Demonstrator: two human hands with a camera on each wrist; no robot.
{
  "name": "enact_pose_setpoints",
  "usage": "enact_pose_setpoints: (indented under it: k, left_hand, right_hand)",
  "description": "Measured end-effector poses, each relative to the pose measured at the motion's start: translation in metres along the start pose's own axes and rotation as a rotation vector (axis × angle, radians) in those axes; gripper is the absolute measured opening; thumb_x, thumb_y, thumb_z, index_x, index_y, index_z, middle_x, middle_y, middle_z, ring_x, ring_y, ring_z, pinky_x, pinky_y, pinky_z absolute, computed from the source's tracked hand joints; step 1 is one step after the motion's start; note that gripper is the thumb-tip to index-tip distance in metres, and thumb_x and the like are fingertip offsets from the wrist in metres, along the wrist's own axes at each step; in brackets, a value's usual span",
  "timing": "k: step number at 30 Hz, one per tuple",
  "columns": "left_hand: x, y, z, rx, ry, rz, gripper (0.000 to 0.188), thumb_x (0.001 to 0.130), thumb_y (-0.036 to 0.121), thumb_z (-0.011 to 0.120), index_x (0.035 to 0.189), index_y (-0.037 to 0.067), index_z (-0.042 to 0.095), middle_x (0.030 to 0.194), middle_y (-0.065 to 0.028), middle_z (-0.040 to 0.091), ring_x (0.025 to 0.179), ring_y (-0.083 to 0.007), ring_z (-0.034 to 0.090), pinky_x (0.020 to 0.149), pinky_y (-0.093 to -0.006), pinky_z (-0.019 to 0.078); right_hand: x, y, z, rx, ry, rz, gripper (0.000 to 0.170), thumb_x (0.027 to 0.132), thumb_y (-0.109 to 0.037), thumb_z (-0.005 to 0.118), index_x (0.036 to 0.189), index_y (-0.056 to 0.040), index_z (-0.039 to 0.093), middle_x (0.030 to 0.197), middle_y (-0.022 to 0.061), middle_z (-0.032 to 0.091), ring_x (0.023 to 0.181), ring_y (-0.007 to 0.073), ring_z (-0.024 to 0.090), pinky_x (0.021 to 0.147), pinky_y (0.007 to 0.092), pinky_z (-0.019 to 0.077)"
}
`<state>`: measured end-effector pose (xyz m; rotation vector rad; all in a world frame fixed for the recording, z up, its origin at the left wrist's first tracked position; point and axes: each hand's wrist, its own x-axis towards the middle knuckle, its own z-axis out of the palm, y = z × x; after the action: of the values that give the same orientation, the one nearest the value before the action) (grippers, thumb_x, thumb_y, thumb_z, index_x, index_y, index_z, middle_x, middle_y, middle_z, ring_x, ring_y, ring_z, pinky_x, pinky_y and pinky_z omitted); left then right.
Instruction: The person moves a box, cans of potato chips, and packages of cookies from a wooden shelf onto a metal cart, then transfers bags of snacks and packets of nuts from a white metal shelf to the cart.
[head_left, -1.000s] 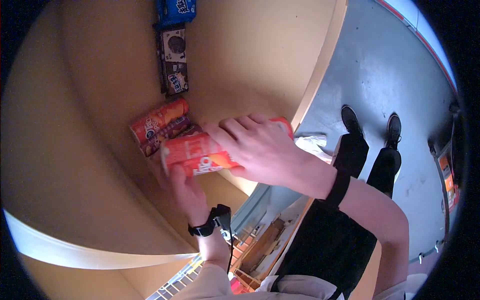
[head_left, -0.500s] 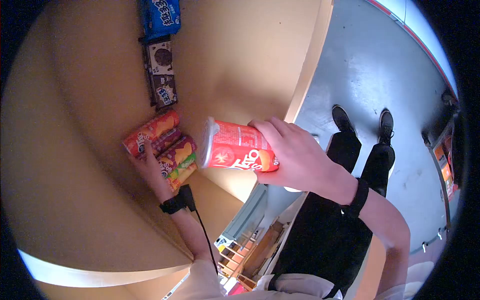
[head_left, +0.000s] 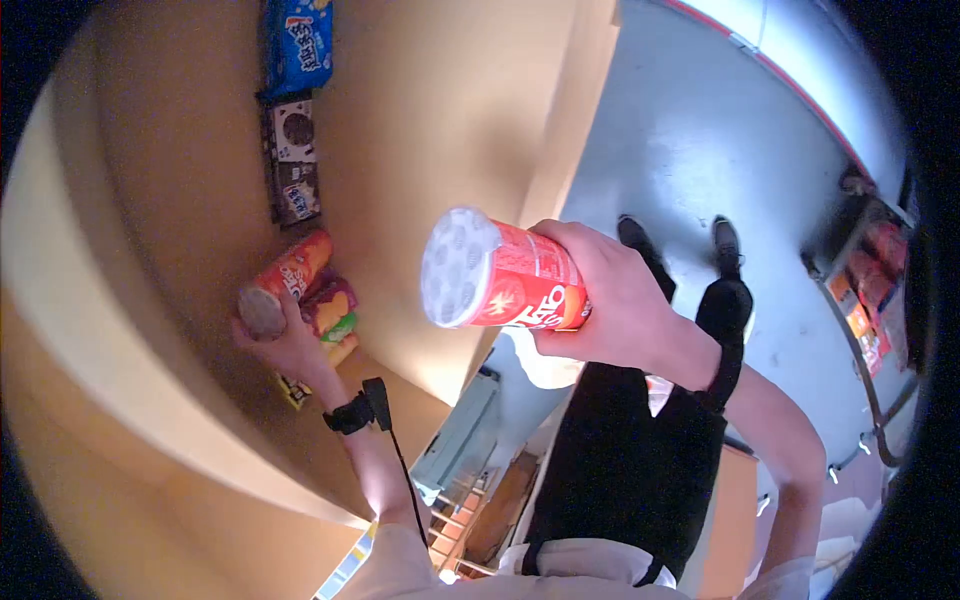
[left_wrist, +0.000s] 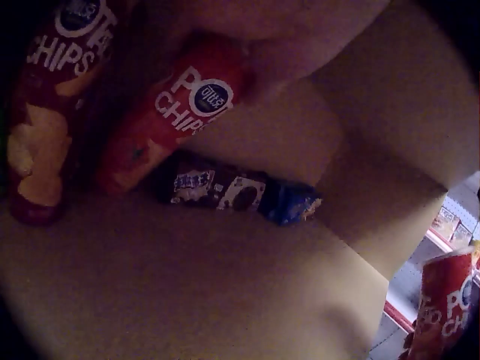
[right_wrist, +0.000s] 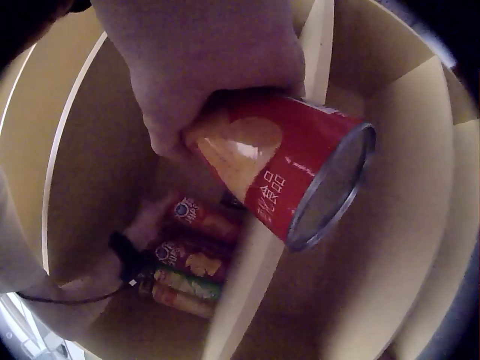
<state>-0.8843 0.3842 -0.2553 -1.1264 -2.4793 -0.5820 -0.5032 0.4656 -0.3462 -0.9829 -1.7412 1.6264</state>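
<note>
My right hand (head_left: 625,300) holds a red chip can (head_left: 535,275) by its lower part, its clear lid facing left, in front of the shelf edge. In the right wrist view the metal base of that can (right_wrist: 277,165) shows. On the shelf, my left hand (head_left: 290,345) grips a second red can (head_left: 300,265) near its lidded end. Beside that one lie a purple can (head_left: 331,303) and a can with a green patch (head_left: 340,328). In the left wrist view my left hand (left_wrist: 300,45) is on the red can (left_wrist: 176,112), with the purple can (left_wrist: 45,135) alongside.
Further along the shelf (head_left: 430,120) lie a black cookie pack (head_left: 295,160) and a blue snack bag (head_left: 300,45). Wooden dividers (right_wrist: 255,285) stand between compartments. Packets sit on a rack (head_left: 865,290) at the far right, across the grey floor (head_left: 690,130).
My right hand has carried its can away from the shelf's cans, toward the shelf edge. My left hand let go of that can, went to the cans on the shelf and took hold of the red one.
</note>
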Motion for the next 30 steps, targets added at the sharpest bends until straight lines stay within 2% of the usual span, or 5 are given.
enact_pose_setpoints:
  k: [7, 11, 14, 20, 30]
  left_hand:
    - [-0.1, 0.094, -0.04, -0.12, -0.036, 0.046, 0.074, 0.078, 0.022, 0.081, 0.135, -0.008, 0.044, 0.138, -0.0241, 0.048, 0.124, -0.0327, 0.051, 0.108, -0.042, 0.0392]
    - [-0.172, 0.14, -0.1, -0.264, -0.074, 0.008, 0.07, 0.075, 0.022, 0.083, 0.13, -0.008, 0.05, 0.128, -0.0241, 0.051, 0.118, -0.0324, 0.053, 0.104, -0.0445, 0.0425]
    - [-0.226, 0.168, -0.142, -0.256, -0.04, -0.069, 0.068, 0.074, 0.019, 0.083, 0.13, -0.002, 0.051, 0.123, -0.018, 0.051, 0.113, -0.0309, 0.054, 0.1, -0.0438, 0.0448]
    - [-0.357, 0.236, -0.268, -0.36, -0.187, 0.026, 0.071, 0.069, 0.013, 0.084, 0.129, 0.001, 0.05, 0.117, -0.0157, 0.051, 0.11, -0.0304, 0.054, 0.096, -0.0414, 0.0444]
    - [-0.531, 0.257, -0.408, -0.717, -0.312, -0.241, 0.068, 0.063, 0.013, 0.086, 0.121, -0.001, 0.054, 0.114, -0.0132, 0.054, 0.108, -0.0264, 0.055, 0.097, -0.0376, 0.0437]
  right_hand:
    - [-0.12, -0.013, -0.087, 0.001, 0.208, 0.096, 0.091, 0.061, -0.037, 0.09, 0.13, -0.0011, 0.042, 0.115, 0.0189, 0.061, 0.105, 0.0327, 0.064, 0.09, 0.0391, 0.0523]
    - [-0.23, -0.025, -0.131, 0.471, 0.321, 0.311, 0.081, 0.065, -0.016, 0.091, 0.13, -0.0018, 0.044, 0.122, 0.0079, 0.059, 0.112, 0.0168, 0.058, 0.096, 0.0344, 0.0478]
    - [-0.286, -0.058, -0.173, 0.46, 0.325, 0.398, 0.074, 0.07, -0.011, 0.086, 0.131, -0.0028, 0.044, 0.122, 0.0068, 0.059, 0.111, 0.0164, 0.058, 0.097, 0.0342, 0.0475]
    - [-0.38, -0.127, -0.24, 0.504, 0.247, 0.201, 0.074, 0.076, -0.004, 0.079, 0.135, -0.0043, 0.034, 0.115, 0.0064, 0.059, 0.104, 0.0147, 0.06, 0.091, 0.0331, 0.0516]
    - [-0.499, -0.189, -0.278, 0.462, 0.194, 0.107, 0.064, 0.08, -0.007, 0.078, 0.132, -0.0071, 0.039, 0.112, 0.0049, 0.061, 0.099, 0.0144, 0.063, 0.086, 0.0323, 0.0544]
